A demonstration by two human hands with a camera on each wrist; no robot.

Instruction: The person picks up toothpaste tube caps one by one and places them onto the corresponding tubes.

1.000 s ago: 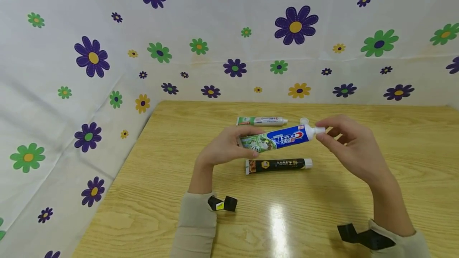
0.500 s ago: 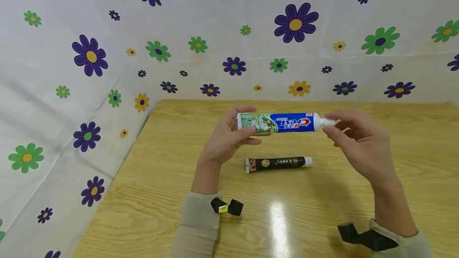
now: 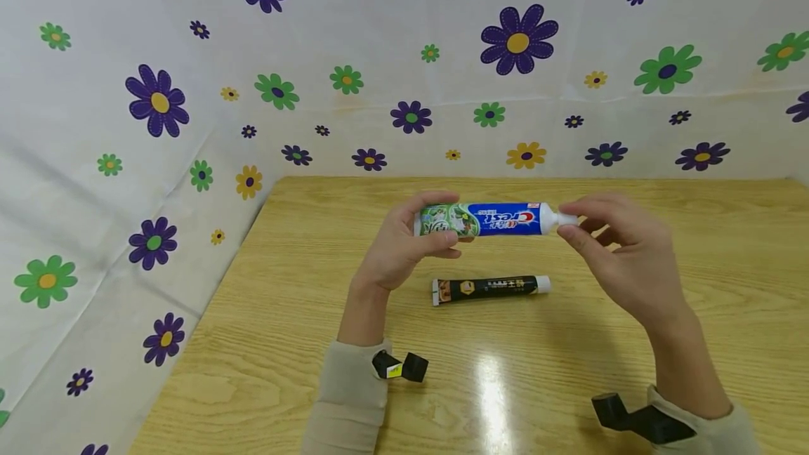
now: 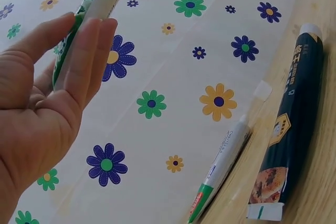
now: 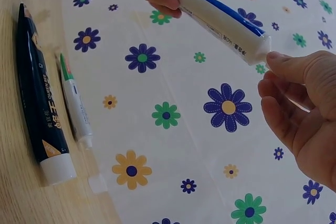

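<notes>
In the head view, the Crest toothpaste tube (image 3: 512, 220) was held above the bench (image 3: 284, 300), its long axis running left to right, white cap (image 3: 568, 220) toward the right. The left hand (image 3: 398, 237) gripped its tail; the right hand (image 3: 632, 255) pinched the cap, grip nearly closed.

In the left wrist view, the tube slanted upward from the fingers (image 4: 80, 59).

In the right wrist view, it sloped down toward the cap; probably light and squeezable, it seemed best held by its flat tail and stiff cap.
</notes>
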